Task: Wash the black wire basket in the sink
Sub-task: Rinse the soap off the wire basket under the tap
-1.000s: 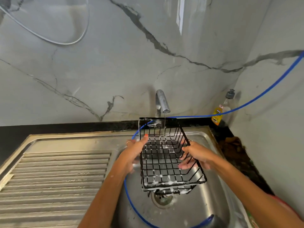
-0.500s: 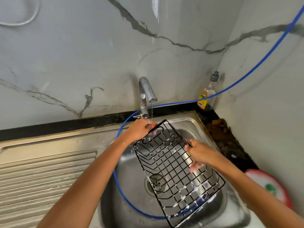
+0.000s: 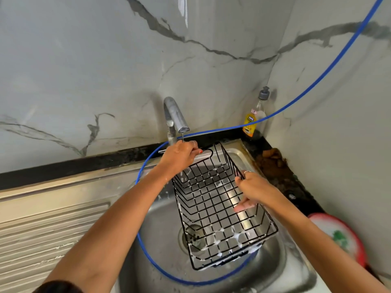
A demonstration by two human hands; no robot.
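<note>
The black wire basket (image 3: 213,199) hangs tilted over the steel sink (image 3: 281,265), with its far end raised toward the tap (image 3: 175,117) and white suds on its lower wires. My left hand (image 3: 179,156) grips the basket's far top rim just under the spout. My right hand (image 3: 252,190) holds the right rim, its thumb and fingers curled over the wire. A thin stream of water falls from the spout beside my left hand.
A blue hose (image 3: 143,248) loops through the basin and climbs the right wall. A soap bottle (image 3: 252,119) stands in the back corner. The ribbed drainboard (image 3: 46,231) lies to the left, a red-rimmed dish (image 3: 340,237) to the right.
The basket has turned from lying level to tilted, far end up. My left hand went from its left side to its far rim by the tap. The right hand stayed on the right rim.
</note>
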